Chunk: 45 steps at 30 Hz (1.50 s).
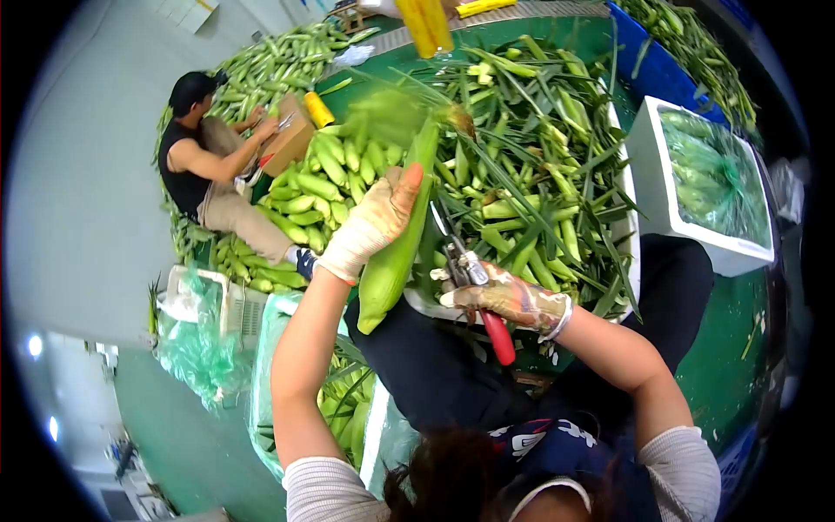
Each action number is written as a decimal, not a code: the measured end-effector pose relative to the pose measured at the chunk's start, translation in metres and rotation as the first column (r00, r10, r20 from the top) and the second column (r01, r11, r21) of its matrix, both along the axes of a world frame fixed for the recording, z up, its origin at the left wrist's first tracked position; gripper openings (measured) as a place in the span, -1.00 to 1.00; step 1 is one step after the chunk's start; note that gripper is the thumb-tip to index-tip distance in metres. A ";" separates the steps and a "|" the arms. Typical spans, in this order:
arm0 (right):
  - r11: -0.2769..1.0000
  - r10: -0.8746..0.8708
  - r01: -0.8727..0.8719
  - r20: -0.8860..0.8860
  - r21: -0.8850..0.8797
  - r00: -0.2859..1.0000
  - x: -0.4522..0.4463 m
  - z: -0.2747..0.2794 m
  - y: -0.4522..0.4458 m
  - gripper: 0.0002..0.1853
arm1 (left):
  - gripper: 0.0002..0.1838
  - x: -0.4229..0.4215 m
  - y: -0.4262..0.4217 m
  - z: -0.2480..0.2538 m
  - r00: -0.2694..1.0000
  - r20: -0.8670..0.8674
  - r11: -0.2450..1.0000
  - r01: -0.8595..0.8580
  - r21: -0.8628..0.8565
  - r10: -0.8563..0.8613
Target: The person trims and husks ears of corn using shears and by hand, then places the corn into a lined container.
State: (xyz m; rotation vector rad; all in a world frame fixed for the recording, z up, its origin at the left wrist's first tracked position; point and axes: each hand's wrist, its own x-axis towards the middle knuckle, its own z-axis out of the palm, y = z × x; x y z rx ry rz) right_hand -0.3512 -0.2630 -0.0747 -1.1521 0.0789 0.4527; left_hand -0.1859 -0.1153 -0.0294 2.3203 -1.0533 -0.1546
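Note:
My left hand [376, 224], in a pale glove with orange fingertips, is closed round an ear of corn [389, 280] in its green husk. The ear slants, its brown silk end up near the leaves and its thick end low above my knee. In my right hand [519, 297], which wears a patterned glove, is a pair of pruning shears with red handles [497, 336]. The blades point up and left, just right of the ear and apart from it. Behind the shears stands a white tub [628, 261] heaped with cut husk leaves [531, 174].
A pile of husked-on corn ears [322, 178] lies at left, beside a seated person [204, 161] handling a cardboard box [290, 139]. A foam box [665, 204] with bagged corn stands right. Another foam box [378, 426] with corn sits by my left arm. A blue crate [652, 65] holds leaves.

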 end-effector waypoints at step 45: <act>0.264 -0.185 0.457 0.420 -0.849 0.888 -0.036 -0.065 -0.050 0.04 | -0.67 0.009 -0.062 -0.110 0.326 -0.914 -0.190 -0.940 -0.284 -0.242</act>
